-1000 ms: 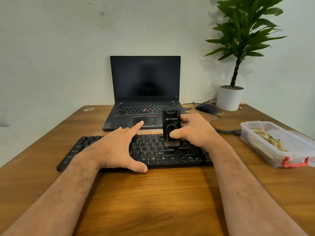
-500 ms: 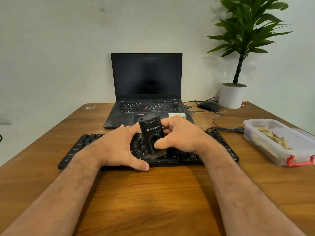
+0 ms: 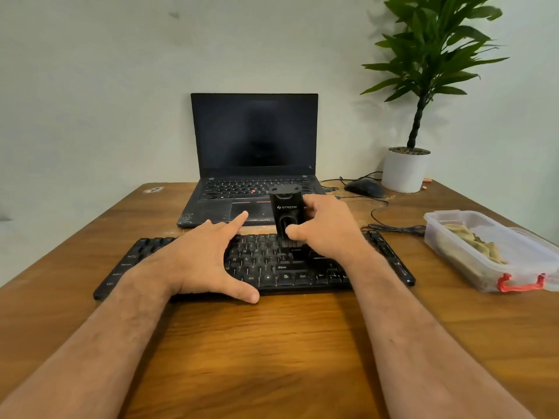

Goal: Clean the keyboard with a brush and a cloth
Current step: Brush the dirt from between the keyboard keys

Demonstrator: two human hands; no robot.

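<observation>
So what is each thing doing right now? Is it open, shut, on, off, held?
Laptop: lid open, screen dark.
Brush: upright, bristles down on the keys.
Right hand: grips the brush.
Left hand: fingers spread, presses the keyboard.
Keyboard: flat on the table.
Plastic box: no lid on, cloth inside.
Mouse: untouched, beside the plant pot.
</observation>
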